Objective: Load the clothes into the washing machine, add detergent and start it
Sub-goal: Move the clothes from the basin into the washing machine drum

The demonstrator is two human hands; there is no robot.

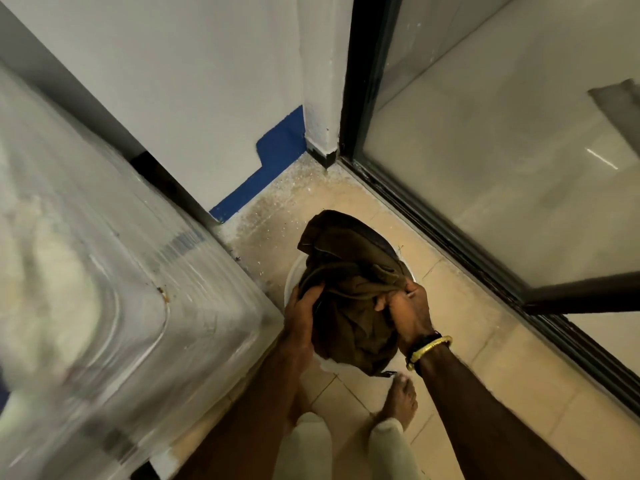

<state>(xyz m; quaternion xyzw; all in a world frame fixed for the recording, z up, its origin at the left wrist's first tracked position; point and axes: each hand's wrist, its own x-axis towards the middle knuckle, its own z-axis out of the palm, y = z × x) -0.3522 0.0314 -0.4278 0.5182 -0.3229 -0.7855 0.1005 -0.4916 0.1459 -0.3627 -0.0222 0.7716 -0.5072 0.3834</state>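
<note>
Both hands are closed on a bundle of dark brown clothes (349, 292): the left hand (304, 313) has its fingers curled into the left side of the cloth, and the right hand (408, 313), with a gold bangle (427, 349) on the wrist, pinches a fold on the right side. Both arms reach forward and down. The bundle sits between the hands over a white basin (292, 271) on the tiled floor (467, 341), just beside the blurred washing machine (104, 271) on the left.
</note>
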